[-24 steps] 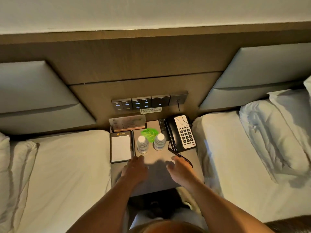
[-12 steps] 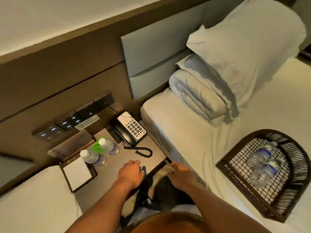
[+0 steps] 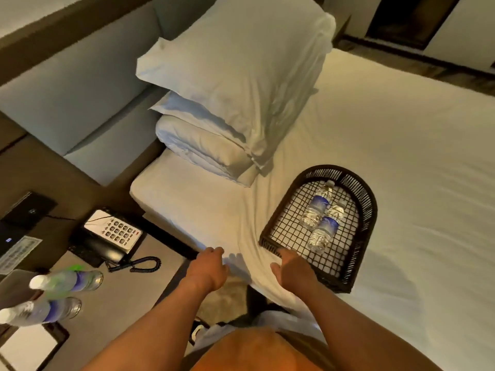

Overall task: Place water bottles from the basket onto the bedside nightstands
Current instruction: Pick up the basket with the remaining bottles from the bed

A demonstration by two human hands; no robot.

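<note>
Two empty, loosely open hands, left hand [image 3: 209, 269] and right hand [image 3: 290, 269], are nearing the basket [image 3: 367, 210] at centre right, best gripping its bottles [image 3: 320, 218] mid-body.

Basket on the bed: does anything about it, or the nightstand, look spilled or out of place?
Nothing stands out. The basket sits flat on the bed with two water bottles lying side by side inside. Two more bottles stand on the nightstand by the phone. No spill shows.
</note>
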